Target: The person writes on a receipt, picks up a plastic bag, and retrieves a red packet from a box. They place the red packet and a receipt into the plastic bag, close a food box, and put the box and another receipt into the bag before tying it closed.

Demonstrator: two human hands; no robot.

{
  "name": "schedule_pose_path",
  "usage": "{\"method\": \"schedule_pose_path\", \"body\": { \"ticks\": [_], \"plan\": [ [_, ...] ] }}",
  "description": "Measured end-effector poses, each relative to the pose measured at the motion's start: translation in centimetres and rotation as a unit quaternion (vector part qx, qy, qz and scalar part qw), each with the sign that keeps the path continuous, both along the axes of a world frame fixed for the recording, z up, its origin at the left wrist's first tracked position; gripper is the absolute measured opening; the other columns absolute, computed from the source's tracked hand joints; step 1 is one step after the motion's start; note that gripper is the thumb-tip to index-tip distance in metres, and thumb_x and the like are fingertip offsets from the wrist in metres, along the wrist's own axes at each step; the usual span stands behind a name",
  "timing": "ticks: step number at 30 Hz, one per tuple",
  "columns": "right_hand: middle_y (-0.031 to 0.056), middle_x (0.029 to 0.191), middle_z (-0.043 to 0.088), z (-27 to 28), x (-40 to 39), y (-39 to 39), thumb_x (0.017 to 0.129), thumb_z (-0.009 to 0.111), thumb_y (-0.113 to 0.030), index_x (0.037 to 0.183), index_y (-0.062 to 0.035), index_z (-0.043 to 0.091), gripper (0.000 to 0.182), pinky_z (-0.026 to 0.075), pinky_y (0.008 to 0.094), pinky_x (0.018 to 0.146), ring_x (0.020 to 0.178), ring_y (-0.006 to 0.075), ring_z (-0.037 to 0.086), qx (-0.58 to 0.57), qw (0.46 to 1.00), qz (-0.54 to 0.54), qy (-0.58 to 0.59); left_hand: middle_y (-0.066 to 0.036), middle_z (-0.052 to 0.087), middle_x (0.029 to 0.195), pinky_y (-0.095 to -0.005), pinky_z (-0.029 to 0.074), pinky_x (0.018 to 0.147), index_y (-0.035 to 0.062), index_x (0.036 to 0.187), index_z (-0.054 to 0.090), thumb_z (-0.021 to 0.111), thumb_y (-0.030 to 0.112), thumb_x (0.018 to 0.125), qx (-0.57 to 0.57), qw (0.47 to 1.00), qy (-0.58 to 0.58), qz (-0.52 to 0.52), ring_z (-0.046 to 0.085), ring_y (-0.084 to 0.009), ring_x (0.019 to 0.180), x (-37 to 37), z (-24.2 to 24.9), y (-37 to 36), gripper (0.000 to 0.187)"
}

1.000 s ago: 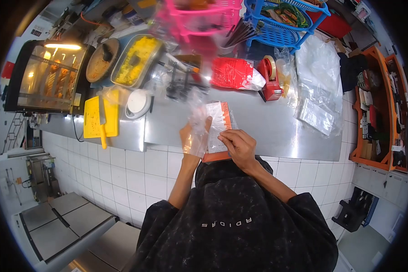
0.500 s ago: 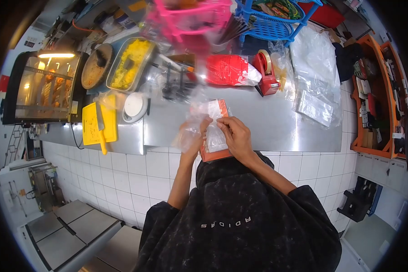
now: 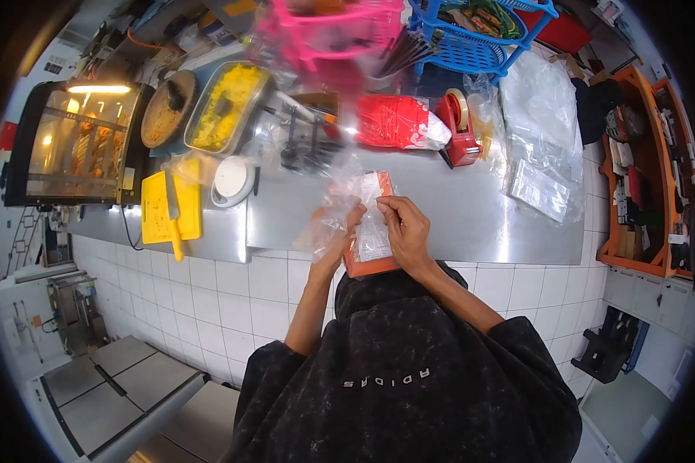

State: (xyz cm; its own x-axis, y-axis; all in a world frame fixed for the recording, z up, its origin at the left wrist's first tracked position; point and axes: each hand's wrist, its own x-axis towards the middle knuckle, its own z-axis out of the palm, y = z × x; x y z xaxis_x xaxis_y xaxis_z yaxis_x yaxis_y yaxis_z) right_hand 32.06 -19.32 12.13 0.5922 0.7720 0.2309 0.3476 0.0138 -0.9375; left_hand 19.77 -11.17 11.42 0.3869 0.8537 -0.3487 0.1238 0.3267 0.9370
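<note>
An orange box (image 3: 372, 267) rests at the counter's front edge, close to my body, with a white paper slip (image 3: 373, 235) on its top. My left hand (image 3: 346, 229) is at the box's left side, closed on a clear plastic bag (image 3: 328, 224) that bunches over its fingers. On the right, my right hand (image 3: 406, 231) pinches at the slip's upper right edge, thumb and index finger together. Whether it grips the slip or a bit of plastic is too small to tell.
Behind the box lie a red package (image 3: 398, 122) and a red tape dispenser (image 3: 461, 135). To the left are a yellow cutting board (image 3: 153, 212) with a knife (image 3: 173, 208), a white round lid (image 3: 232, 179) and a tray of yellow food (image 3: 224, 108).
Both hands have stayed at the box with little movement. The bag around my left hand has shifted slightly, and the view has moved a little.
</note>
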Motion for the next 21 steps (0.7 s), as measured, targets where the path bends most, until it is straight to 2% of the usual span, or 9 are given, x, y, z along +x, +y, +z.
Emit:
{"method": "schedule_pose_path", "body": {
  "ticks": [2, 8, 11, 14, 20, 21],
  "plan": [
    [0.0129, 0.088, 0.064, 0.0, 0.1, 0.0, 0.088, 0.060, -0.002, 0.099, 0.0011, 0.063, 0.011, 0.050, 0.0304, 0.061, 0.068, 0.0215, 0.062, 0.001, 1.000, 0.004, 0.005, -0.006, 0.066, 0.086, -0.0265, 0.049, 0.069, 0.0000, 0.099, 0.066, 0.075, 0.019, 0.077, -0.002, 1.000, -0.004, -0.003, 0.061, -0.0129, 0.078, 0.0, 0.3, 0.1, 0.030],
    [0.0116, 0.089, 0.063, 0.1, 0.3, 0.0, 0.088, 0.060, -0.001, 0.100, 0.0007, 0.063, 0.012, 0.048, 0.0294, 0.057, 0.061, 0.0180, 0.057, 0.005, 1.000, 0.024, 0.004, -0.007, 0.067, 0.085, -0.0256, 0.049, 0.067, 0.0001, 0.095, 0.066, 0.075, 0.018, 0.077, 0.000, 1.000, 0.002, 0.017, 0.061, -0.0130, 0.075, 0.2, 0.7, 0.0, 0.027],
    [0.0124, 0.088, 0.063, 0.4, 0.6, 0.0, 0.087, 0.060, 0.000, 0.099, 0.0002, 0.063, 0.012, 0.049, 0.0307, 0.059, 0.065, 0.0221, 0.060, -0.003, 0.999, 0.040, 0.000, -0.004, 0.064, 0.085, -0.0271, 0.047, 0.067, 0.0004, 0.097, 0.065, 0.075, 0.024, 0.079, -0.016, 1.000, 0.016, 0.009, 0.060, -0.0122, 0.076, 0.2, 0.9, 0.1, 0.032],
    [0.0102, 0.087, 0.064, 0.0, 1.1, 0.1, 0.088, 0.060, 0.000, 0.098, 0.0004, 0.064, 0.010, 0.048, 0.0271, 0.056, 0.061, 0.0156, 0.058, 0.011, 0.997, 0.059, -0.047, -0.004, 0.064, 0.083, -0.0267, 0.047, 0.066, 0.0011, 0.094, 0.065, 0.074, 0.024, 0.080, -0.009, 1.000, 0.014, -0.006, 0.059, -0.0115, 0.075, 0.1, 1.4, 0.1, 0.029],
    [0.0121, 0.087, 0.064, 0.3, 3.0, 0.5, 0.087, 0.062, -0.002, 0.098, 0.0013, 0.064, 0.011, 0.049, 0.0307, 0.062, 0.066, 0.0213, 0.061, 0.007, 0.982, 0.152, -0.107, -0.003, 0.062, 0.076, -0.0261, 0.045, 0.062, 0.0005, 0.088, 0.065, 0.073, 0.021, 0.081, 0.022, 1.000, 0.000, -0.001, 0.057, -0.0109, 0.069, 0.2, 0.6, 0.2, 0.023],
    [0.0128, 0.087, 0.064, 0.5, 3.2, 0.5, 0.086, 0.061, -0.002, 0.097, 0.0007, 0.064, 0.012, 0.049, 0.0323, 0.063, 0.069, 0.0251, 0.061, -0.004, 0.983, 0.157, -0.093, -0.003, 0.062, 0.076, -0.0262, 0.045, 0.062, 0.0004, 0.088, 0.065, 0.073, 0.021, 0.081, 0.029, 0.999, -0.011, -0.008, 0.057, -0.0109, 0.068, 0.2, 0.5, 0.2, 0.023]
  ]
}}
